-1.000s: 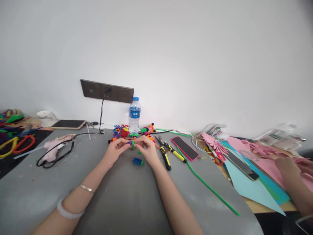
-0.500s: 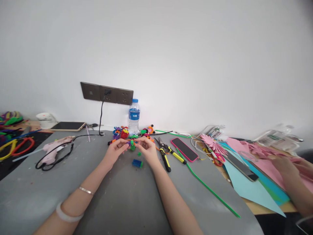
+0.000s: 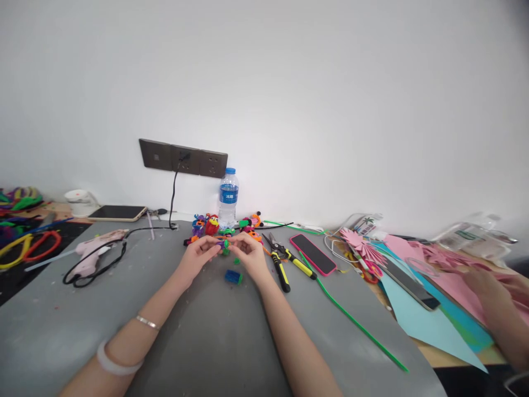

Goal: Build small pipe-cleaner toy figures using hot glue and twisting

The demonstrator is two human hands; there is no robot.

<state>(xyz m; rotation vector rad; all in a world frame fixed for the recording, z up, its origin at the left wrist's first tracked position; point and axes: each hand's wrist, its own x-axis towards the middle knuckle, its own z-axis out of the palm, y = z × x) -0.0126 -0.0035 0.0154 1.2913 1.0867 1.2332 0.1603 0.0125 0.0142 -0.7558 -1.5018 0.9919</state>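
Observation:
My left hand [image 3: 199, 255] and my right hand [image 3: 248, 253] meet at the middle of the grey mat, fingers pinched. Between their fingertips is a small purple and green fuzzy piece [image 3: 223, 245], which looks like pipe cleaner; its exact shape is too small to tell. Just below my hands lies a blue fuzzy piece with a green end [image 3: 233, 277]. A small green bit [image 3: 237, 261] rests close to my right fingers. Behind my hands stand several colourful fuzzy figures, among them a red one with a yellow face [image 3: 212, 224].
Yellow-and-black pliers [image 3: 281, 271], a pink-cased phone [image 3: 313, 254] and a long green pipe cleaner [image 3: 359, 322] lie to the right. A water bottle [image 3: 228, 198] stands by the wall. At left are a glue gun [image 3: 88, 256] and scissors [image 3: 41, 245]. Another person's hand [image 3: 481, 284] touches pink paper.
The view has shifted slightly, so everything sits a little further right. My hands stay together on the small piece, with hardly any movement.

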